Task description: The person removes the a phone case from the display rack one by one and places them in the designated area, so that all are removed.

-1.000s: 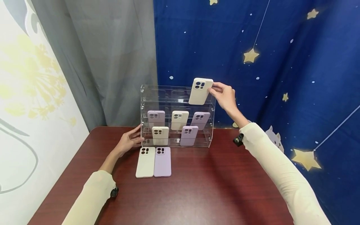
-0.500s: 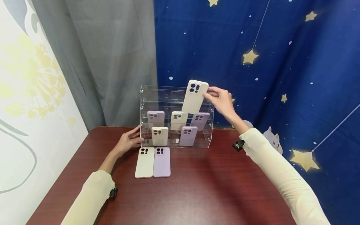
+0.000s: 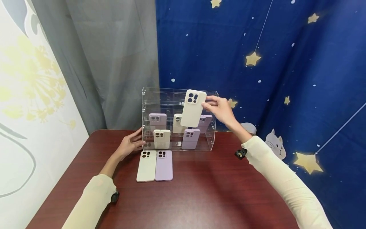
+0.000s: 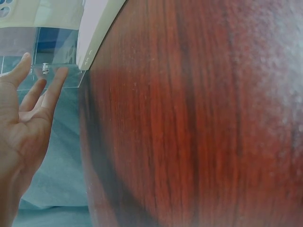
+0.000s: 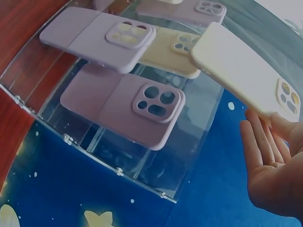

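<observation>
Cream sleeve (image 3: pixel 90 198), far left, is leading to the left hand (image 3: pixel 130 147), whose fingers are extending, spread apart, against the side of the clear rack (image 3: pixel 175 140).
On the table (image 3: pixel 188 198), a flat cream case (image 3: pixel 147 168) and a flat lilac case (image 3: pixel 164 168) are lying side by side before the rack.
Rack, upper occupied tier: left lilac case (image 3: pixel 158 120), middle cream case (image 3: pixel 177 127), right lilac case (image 3: pixel 207 122) are leaning back. Lowest tier: low cream case (image 3: pixel 162 140), low lilac case (image 3: pixel 191 140).
The held cream case (image 3: pixel 193 111) is tilting in front of the rack, partly hiding two cases behind. Contact with rack: cannot tell. The right hand (image 3: pixel 220 108) is pinching its right long edge, thumb towards the wearer, fingers behind.
Handling (judged): case is probably weighing little, flexing slightly, sliding on smooth faces, hardly fragile. Long edges are offering the best hold, leaving the camera cut-out (image 3: pixel 193 98) free.
Count: cases 8 (cream 4, lilac 4); rack 1; hands 2.
</observation>
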Demonstrator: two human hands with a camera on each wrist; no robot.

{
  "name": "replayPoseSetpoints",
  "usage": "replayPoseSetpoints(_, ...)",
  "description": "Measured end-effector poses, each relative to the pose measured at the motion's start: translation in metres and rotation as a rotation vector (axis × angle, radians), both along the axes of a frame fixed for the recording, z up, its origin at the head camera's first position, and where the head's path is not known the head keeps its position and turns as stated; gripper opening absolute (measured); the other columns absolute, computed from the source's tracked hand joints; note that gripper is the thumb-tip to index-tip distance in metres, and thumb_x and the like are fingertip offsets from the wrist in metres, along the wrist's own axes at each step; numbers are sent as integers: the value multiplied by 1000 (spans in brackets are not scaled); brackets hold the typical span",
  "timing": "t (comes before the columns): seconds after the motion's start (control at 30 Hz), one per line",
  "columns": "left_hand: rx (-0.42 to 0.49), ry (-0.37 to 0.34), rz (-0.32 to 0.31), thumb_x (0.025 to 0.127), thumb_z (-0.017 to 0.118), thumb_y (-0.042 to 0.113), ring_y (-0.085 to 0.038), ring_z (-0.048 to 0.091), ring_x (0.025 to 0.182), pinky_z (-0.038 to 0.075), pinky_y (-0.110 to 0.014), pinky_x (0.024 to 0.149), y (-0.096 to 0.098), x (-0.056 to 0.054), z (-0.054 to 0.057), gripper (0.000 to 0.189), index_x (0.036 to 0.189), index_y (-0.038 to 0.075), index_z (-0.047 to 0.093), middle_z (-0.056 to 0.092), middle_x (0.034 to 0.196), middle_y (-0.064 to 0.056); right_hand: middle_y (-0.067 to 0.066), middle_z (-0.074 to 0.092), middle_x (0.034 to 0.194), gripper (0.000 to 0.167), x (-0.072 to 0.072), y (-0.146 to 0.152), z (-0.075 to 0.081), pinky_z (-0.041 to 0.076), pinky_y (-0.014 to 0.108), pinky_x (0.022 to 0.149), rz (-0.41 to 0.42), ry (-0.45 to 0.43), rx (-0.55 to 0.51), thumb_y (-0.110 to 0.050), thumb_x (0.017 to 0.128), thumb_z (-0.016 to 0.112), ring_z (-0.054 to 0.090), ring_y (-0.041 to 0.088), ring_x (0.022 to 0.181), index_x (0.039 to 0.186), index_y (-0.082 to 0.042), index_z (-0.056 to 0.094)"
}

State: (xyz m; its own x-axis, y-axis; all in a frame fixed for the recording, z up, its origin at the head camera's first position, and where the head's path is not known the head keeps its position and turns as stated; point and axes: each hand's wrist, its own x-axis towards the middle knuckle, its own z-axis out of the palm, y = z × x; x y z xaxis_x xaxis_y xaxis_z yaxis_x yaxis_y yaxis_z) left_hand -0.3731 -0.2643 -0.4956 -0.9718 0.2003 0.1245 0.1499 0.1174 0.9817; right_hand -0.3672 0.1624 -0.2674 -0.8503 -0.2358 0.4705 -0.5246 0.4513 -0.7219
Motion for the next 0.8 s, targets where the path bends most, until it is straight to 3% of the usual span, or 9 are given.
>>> replayPoseSetpoints(0.37,30,5,1,98,71,2,-48,52,134,56,-53,98,1,-1,0,80,164,30,35,41,157,-30,20,77,108,38,7,-5,-18,65,48,81,-9,-23,23,-21,96,79,78,31,92,127,-1,72)
replayPoseSetpoints(0.8,28,7,-1,99,69,-1,-51,45,138,58,-48,95,2,3,2,81,166,21,29,38,158,-32,13,79,102,37,17,-16,-47,65,37,80,-13,-47,140,-21,95,79,78,23,90,127,-2,73)
